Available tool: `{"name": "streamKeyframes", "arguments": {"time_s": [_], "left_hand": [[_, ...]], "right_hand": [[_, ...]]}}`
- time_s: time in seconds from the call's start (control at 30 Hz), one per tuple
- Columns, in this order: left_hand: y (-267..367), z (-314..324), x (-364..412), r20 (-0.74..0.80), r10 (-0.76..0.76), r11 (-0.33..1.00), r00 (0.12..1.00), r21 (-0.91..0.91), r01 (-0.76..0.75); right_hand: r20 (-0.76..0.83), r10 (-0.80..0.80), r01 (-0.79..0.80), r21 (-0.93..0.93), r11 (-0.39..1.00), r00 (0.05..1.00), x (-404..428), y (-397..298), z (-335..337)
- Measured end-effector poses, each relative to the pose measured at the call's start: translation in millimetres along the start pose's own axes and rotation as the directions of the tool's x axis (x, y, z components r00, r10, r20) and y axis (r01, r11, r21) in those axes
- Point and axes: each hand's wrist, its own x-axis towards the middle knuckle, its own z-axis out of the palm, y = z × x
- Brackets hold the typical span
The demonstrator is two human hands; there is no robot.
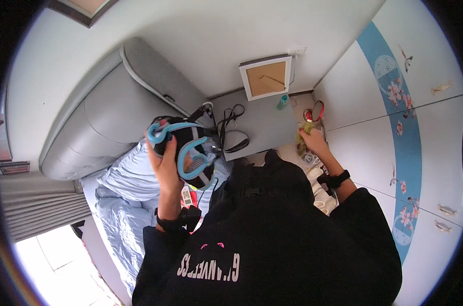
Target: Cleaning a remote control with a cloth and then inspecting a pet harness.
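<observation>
My left hand [165,168] grips a black fabric item [195,153] with light-blue trim and a mesh part, harness-like in shape. It is held up over the bed side, with a black strap rising behind it. On the right, my right hand [315,141] pinches a fuzzy yellow-green thing [303,147], whose exact kind I cannot tell. A red ring-shaped thing [317,111] lies just beyond that hand. Between my hands, a black leash-like strap [231,142] lies in loops on a grey flat top [266,126].
A teal bottle-like object [282,102] and a white-framed panel [266,78] stand at the wall. To the left is a bed with a grey padded headboard [97,103] and blue bedding [128,179]. White wardrobe doors [363,126] line the right; white items [321,191] lie below my right forearm.
</observation>
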Motion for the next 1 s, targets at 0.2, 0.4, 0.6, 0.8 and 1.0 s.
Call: {"name": "streamKeyframes", "arguments": {"time_s": [0.2,0.4,0.6,0.8,1.0], "left_hand": [[-16,1,-3,0.291,-0.137,0.906,0.947,-0.349,0.238],[-26,16,-8,0.102,-0.196,0.962,0.975,-0.173,0.211],[-38,37,-9,0.197,-0.082,0.995,0.977,-0.031,0.09],[-36,7,-4,0.32,-0.085,0.825,0.944,-0.508,0.246],[-44,-47,14,0.279,-0.279,0.319,0.919,-0.876,0.363]], "right_hand": [[0.098,-0.076,0.071,0.055,0.996,0.992,38,-12,41],[0.826,-0.088,-0.302,0.301,0.905,0.557,20,-78,55],[0.835,-0.408,-0.763,0.524,0.379,0.37,-26,-134,34],[0.323,-0.568,-0.318,0.942,0.112,0.757,-27,-126,7],[0.044,-0.743,-0.094,0.995,-0.026,0.667,-50,-111,-42]]}}
